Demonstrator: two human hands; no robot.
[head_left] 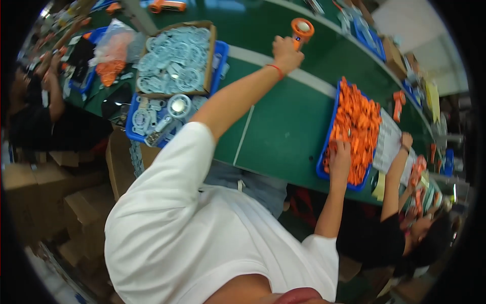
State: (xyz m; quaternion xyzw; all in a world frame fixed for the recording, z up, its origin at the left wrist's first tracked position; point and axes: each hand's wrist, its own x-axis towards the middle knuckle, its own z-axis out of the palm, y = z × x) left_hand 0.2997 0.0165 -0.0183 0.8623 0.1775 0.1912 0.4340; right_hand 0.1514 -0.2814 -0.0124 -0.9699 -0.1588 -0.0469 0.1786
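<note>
My left hand (287,54) is stretched far across the green table, closed round the handle of an orange handheld fan (302,28) with a round ring head and a pale centre. My right hand (340,158) reaches into a blue tray (321,169) heaped with orange plastic parts (358,129). Its fingers are bent and pinched at the near left side of the heap, on what looks like one of these parts; the fingertips are partly hidden.
At left, a cardboard box (210,61) of pale blue fan parts sits over a blue tray (132,129) holding a pale blue fan (178,106). Co-workers in dark clothes work at both sides. Another orange fan (399,105) lies at right. Cartons (40,187) stand lower left.
</note>
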